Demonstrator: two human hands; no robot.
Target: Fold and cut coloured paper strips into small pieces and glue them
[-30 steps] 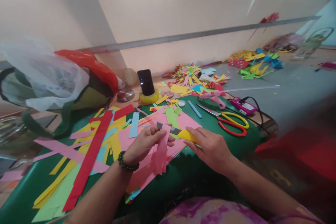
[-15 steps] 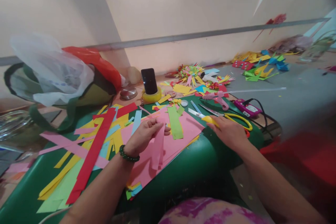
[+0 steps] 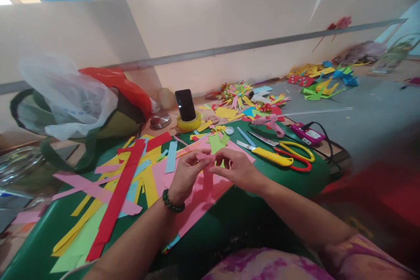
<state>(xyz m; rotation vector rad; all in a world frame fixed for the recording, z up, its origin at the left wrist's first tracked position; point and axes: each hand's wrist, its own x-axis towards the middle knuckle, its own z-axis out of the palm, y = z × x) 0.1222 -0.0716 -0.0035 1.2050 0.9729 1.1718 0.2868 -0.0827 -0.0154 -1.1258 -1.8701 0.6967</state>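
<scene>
A pink paper strip (image 3: pixel 206 156) is pinched between both hands above a stack of pink paper sheets (image 3: pixel 188 218). My left hand (image 3: pixel 186 173), with a dark green bead bracelet at the wrist, grips the strip from the left. On the strip's other end are the closed thumb and fingers of my right hand (image 3: pixel 238 168). A green paper strip (image 3: pixel 216 141) lies on the sheets just behind the hands, partly covered. To the right rest a yellow utility knife (image 3: pixel 272 156) with its blade out and scissors (image 3: pixel 295 153) with yellow and red handles.
Cut paper strips, among them a long red one (image 3: pixel 120 197), lie on the green mat (image 3: pixel 36 240) at left. Behind stand a phone (image 3: pixel 185 105) on a tape roll (image 3: pixel 189 122) and a bag (image 3: pixel 121 118). A pink glue gun (image 3: pixel 271 123) lies at right.
My right hand has let go of the utility knife, leaving it by the scissors, and moved left to the pink strip. My left hand has lifted the strip slightly and turned it.
</scene>
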